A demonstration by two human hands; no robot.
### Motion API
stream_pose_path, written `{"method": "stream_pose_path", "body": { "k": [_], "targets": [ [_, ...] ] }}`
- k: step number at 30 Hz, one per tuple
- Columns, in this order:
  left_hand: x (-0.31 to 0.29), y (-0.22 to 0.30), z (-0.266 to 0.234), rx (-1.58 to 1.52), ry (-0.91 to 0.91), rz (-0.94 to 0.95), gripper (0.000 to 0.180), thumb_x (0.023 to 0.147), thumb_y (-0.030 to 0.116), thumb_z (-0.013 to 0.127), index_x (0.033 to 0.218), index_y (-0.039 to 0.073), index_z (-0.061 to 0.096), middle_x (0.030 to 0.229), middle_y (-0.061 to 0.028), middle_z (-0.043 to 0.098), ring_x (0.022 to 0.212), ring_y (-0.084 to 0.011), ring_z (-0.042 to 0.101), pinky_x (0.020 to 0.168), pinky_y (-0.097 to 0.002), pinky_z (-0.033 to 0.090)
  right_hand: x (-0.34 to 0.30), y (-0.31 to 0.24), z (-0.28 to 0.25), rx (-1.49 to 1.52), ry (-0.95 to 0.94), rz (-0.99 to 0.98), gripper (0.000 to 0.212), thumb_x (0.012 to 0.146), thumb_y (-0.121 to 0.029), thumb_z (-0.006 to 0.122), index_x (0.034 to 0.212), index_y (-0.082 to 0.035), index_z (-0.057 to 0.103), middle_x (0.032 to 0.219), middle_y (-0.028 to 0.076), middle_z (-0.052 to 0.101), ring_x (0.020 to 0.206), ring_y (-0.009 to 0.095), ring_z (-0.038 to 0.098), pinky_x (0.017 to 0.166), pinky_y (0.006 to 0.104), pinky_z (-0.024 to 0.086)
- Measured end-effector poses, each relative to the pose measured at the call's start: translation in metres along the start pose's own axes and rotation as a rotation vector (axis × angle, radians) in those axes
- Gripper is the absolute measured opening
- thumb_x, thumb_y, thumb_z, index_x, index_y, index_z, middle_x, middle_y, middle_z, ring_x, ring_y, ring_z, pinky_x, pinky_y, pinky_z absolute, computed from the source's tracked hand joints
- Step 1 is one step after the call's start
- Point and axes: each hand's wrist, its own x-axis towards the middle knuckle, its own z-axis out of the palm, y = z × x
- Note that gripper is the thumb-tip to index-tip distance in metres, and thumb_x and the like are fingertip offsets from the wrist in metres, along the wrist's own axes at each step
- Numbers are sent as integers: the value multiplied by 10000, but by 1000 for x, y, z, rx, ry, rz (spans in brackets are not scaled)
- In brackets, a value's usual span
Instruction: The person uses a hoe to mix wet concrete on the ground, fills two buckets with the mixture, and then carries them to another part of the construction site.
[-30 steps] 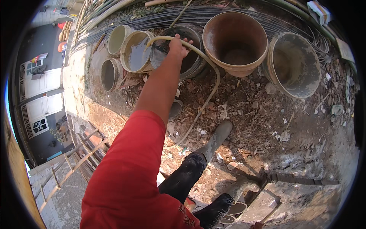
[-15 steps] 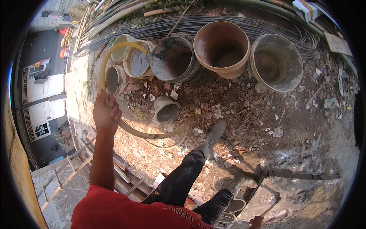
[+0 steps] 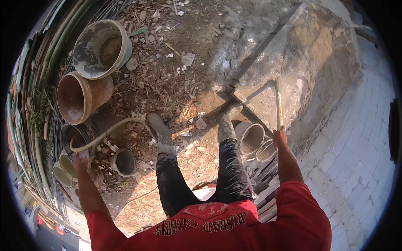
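My left hand (image 3: 83, 162) is closed around a yellowish flexible hose (image 3: 109, 133). The hose's end hangs at the mouth of a dark bucket (image 3: 72, 134), and its length loops across the ground past my boot. My right hand (image 3: 279, 137) grips the pale wooden handle of a hoe (image 3: 279, 104). Its head reaches into wet grey mortar (image 3: 289, 94) behind a low dark edging. Close by my right hand stand two small mortar-stained buckets, one of them a pale bucket (image 3: 252, 139).
A large white bucket (image 3: 121, 62) and a brown bucket (image 3: 88, 98) stand at the left, with smaller buckets nearer. Bamboo poles (image 3: 42, 75) and thin rods lie beyond them. Debris covers the soil between. White block paving (image 3: 356, 167) lies right, planks (image 3: 266, 180) beside my leg.
My view has swung right, bringing my right arm and the mortar into fuller sight. The hose end has moved from a pale bucket to the dark one. Both hands keep their holds.
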Motion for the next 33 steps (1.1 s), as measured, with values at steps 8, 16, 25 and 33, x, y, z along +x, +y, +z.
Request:
{"method": "stream_pose_path", "body": {
  "k": [8,16,25,33],
  "targets": [
    [-246,-92,299,759,-610,344,483,960,281,625,1342,7,509,1104,-78,616,893,-175,588,782,-328,480,10,62,-9,137,-43,139,550,930,-416,459,1217,52,500,1114,306,656,1089,469,618,954,521,472],
    [-679,-246,514,1021,-1324,141,444,998,301,590,1325,3,556,1185,-83,659,951,-163,651,855,-306,512,157,59,25,572,-250,101,524,843,-345,681,1106,88,545,933,235,693,790,372,699,715,455,551],
    [-804,-331,570,1397,-1483,-76,526,960,322,631,1340,23,424,1132,-146,635,1064,-218,613,914,-352,477,162,48,-9,1502,-358,240,263,855,-158,706,956,2,523,676,76,590,474,183,549,440,333,467],
    [-736,-316,606,1739,-1357,762,380,846,292,667,1047,22,493,889,-265,657,889,-478,631,768,-525,501,152,24,-45,1628,-94,619,118,848,-65,604,892,-18,504,609,72,538,463,179,528,396,328,437]
  ]
}}
